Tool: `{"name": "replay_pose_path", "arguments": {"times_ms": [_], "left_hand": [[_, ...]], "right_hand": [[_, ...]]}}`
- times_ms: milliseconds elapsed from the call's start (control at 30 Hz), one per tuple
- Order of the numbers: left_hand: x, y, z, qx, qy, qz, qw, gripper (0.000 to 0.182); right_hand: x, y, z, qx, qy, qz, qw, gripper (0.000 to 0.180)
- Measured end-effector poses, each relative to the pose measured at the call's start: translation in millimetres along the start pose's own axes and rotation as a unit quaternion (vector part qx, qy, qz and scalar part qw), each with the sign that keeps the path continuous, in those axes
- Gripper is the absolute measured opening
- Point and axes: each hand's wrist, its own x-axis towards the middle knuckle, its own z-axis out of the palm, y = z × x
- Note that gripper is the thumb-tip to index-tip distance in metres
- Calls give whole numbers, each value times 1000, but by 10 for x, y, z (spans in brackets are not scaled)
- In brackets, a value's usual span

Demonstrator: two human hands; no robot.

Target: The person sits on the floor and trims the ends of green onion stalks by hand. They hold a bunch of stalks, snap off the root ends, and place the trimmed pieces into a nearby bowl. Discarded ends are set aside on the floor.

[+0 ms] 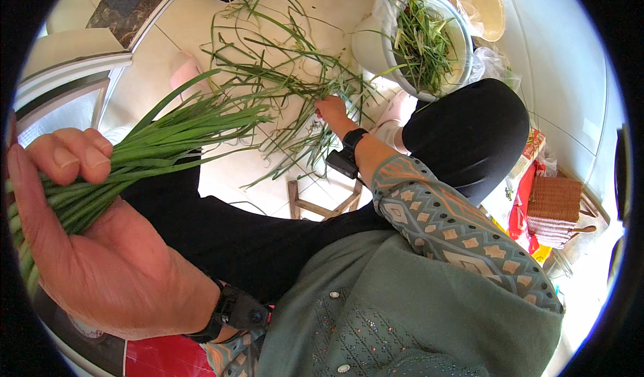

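Note:
My left hand point(110, 256) is close to the camera at the left, its fingers curled around a thick bunch of long green garlic chives point(201, 130). The leaf ends fan out over my knee and towards the floor. My right hand point(332, 111) reaches down into a loose pile of thin chive leaves and stalks point(287, 82) spread on the tiled floor. Its fingers are bent among the leaves; whether they pinch any is hidden. Both wrists wear black straps with small devices.
Beyond my right knee stands a light-coloured bucket point(468, 67), partly lined with clear plastic, holding green and yellowish leaf scraps point(422, 45). A low wooden stool frame point(322, 212) shows between my legs. A brown woven basket point(553, 198) and a red bag point(520, 218) lie at the right.

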Motion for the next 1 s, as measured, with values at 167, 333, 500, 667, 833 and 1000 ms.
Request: {"name": "replay_pose_path", "arguments": {"times_ms": [167, 333, 500, 667, 833, 1000], "left_hand": [[29, 10, 12, -35, -59, -10, 998, 17], [-6, -47, 82, -28, -63, 7, 998, 31], [31, -84, 152, -11, -42, 39, 998, 32], [-3, -76, 268, -22, -17, 41, 999, 24], [-58, -88, 321, -37, -28, 9, 999, 21], [-100, -136, 277, -60, -69, -4, 996, 23]], "right_hand": [[-287, -448, 39, 155, -74, -20, 985, 13], [-637, -959, 32, 180, -191, -49, 964, 16], [-973, -1166, -160, 242, -265, -59, 931, 22], [-986, -1097, -391, 226, -268, -108, 930, 20], [-566, -367, -411, -439, -117, -518, 724, 15], [-401, 768, -405, -357, -131, -51, 923, 24]]}}
